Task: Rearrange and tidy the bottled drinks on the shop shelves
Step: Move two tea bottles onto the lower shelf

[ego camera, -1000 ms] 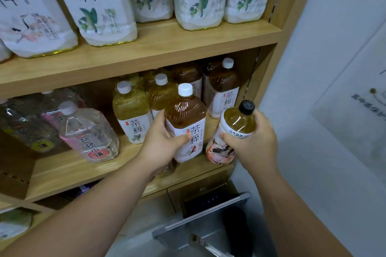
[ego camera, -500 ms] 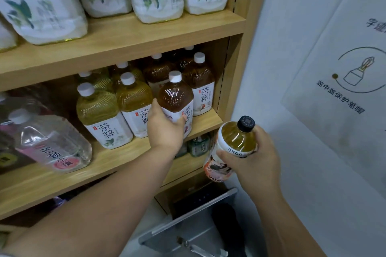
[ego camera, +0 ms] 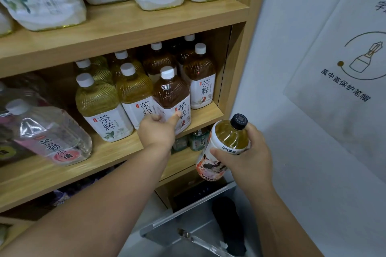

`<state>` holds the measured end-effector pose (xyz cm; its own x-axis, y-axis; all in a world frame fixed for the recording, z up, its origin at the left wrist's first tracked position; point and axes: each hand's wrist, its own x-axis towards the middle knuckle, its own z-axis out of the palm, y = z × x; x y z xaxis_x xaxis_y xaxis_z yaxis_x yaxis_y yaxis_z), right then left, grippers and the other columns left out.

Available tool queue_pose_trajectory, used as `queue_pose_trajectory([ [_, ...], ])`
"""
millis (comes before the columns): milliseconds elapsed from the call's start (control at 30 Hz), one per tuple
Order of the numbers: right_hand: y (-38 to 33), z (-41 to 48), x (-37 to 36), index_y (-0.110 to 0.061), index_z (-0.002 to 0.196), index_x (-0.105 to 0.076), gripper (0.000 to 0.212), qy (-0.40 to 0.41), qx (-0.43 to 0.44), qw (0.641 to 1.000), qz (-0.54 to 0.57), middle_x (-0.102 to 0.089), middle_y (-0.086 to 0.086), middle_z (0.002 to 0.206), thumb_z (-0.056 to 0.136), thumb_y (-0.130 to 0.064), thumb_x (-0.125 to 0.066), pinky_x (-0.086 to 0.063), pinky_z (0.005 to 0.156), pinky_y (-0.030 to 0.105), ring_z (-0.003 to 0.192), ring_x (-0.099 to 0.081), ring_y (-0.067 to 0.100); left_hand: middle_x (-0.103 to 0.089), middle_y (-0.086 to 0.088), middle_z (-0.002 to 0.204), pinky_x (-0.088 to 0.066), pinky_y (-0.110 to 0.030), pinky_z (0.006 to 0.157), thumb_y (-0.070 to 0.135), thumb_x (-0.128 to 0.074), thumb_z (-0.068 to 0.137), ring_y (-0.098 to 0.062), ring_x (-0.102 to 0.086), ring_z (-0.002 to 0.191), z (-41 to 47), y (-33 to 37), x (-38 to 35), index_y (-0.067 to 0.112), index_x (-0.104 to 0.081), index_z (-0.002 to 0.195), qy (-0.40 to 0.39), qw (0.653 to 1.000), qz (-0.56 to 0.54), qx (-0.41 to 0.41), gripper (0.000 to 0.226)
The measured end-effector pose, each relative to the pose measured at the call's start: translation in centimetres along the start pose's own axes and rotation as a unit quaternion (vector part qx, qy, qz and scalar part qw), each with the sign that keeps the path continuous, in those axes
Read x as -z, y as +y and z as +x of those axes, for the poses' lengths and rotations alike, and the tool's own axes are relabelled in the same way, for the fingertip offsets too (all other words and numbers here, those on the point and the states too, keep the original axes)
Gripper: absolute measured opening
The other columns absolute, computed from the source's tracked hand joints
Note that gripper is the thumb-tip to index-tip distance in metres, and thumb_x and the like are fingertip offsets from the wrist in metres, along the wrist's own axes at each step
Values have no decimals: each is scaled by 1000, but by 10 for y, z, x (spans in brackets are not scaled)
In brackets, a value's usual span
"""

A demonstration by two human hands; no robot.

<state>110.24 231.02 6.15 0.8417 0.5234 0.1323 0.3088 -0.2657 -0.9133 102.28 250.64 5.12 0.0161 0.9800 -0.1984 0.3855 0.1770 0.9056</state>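
Brown tea bottle loosely gripped by the left hand; right hand clasps the black-capped bottle.

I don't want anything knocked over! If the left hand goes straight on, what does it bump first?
The left hand is touching the front brown bottle, so that comes first. Pushed further, it would probably meet the back brown bottle, though depth is hard to judge.
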Motion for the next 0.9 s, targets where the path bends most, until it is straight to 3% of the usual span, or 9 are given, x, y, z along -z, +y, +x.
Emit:
queue_pose_trajectory([
  [133, 1, -1, -1, -47, 116, -59, 70, -4, 4, 1000, -7, -61, -22, 112, 55, -43, -93, -60, 87, 37, 104, -60, 1, -70, -1, 86, -59, -43, 86, 46, -88, 71, -27, -72, 82, 11, 13, -13, 20, -56, 76, -18, 999, -29, 29, 42],
  [300, 5, -3, 1, -52, 118, -58, 74, -3, 8, 1000, -8, -62, -23, 116, 54, -42, -93, -57, 86, 32, 107, -60, 0, -67, -1, 109, -48, -34, 81, 57, -83, 73, -25, -63, 97, 16, 24, -27, 11, -61, 99, 11, 990, -79, 115, 58],
  [400, 8, -6, 4, -53, 114, -58, 71, -5, 1, 1000, 1, -64, -21, 115, 55, -40, -94, -55, 83, 27, 104, -60, -3, -70, 1, 110, -57, -38, 84, 72, -75, 69, -26, -69, 95, 12, 16, -32, 10, -62, 110, -4, 972, -144, 185, 75],
  [467, 12, -7, 5, -52, 115, -59, 71, -4, -7, 1000, 3, -65, -20, 116, 54, -40, -93, -56, 82, 28, 104, -61, -3, -75, -3, 97, -62, -43, 80, 64, -69, 82, -24, -74, 86, 13, 9, -37, 14, -67, 98, -51, 968, -179, 166, 53],
  [533, 16, -8, 5, -49, 118, -60, 73, -2, -12, 1000, 0, -65, -19, 117, 53, -44, -92, -57, 84, 32, 105, -62, 1, -76, -1, 89, -59, -43, 89, 56, -63, 93, -20, -73, 88, 17, 8, -38, 17, -70, 88, -94, 973, -169, 125, 40],
  [800, 10, -8, 7, -54, 117, -58, 72, -2, -15, 1000, -10, -64, -21, 116, 51, -50, -88, -58, 88, 38, 107, -61, 1, -75, 4, 95, -48, -40, 100, 58, -56, 96, -18, -69, 100, 39, 17, -39, 20, -73, 91, -179, 972, -115, 100, 42],
  [900, 2, -8, 7, -48, 120, -60, 75, -14, -8, 1000, -7, -64, -20, 117, 53, -43, -92, -59, 87, 38, 107, -61, 0, -74, 4, 103, -47, -42, 104, 52, -56, 98, -18, -68, 104, 27, 18, -22, 26, -70, 98, -229, 968, -79, 69, 30],
])
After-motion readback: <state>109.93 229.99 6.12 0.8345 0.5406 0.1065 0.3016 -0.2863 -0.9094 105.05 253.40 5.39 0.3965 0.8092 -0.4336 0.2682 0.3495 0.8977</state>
